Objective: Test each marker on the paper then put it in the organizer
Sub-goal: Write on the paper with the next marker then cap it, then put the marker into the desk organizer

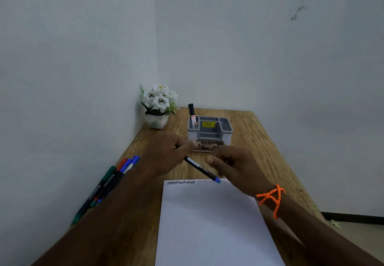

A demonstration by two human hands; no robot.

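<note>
My left hand (166, 153) pinches the upper end of a black marker with a blue end (200, 169). It slants down to the right, its blue end just over the top edge of the white paper (207, 224). My right hand (232, 166) is close beside the marker with curled fingers; blur hides whether it holds anything. A dark scribble (180, 182) runs along the paper's top left. The grey organizer (226, 132) stands behind the hands, and a black-capped marker (192, 116) stands upright in its left compartment.
Several markers with green, red and blue caps (112, 182) lie along the table's left edge by the wall. A pot of white flowers (158, 107) fills the back left corner. A small printed card (207, 146) leans against the organizer's front. An orange bead bracelet (270, 197) is on my right wrist.
</note>
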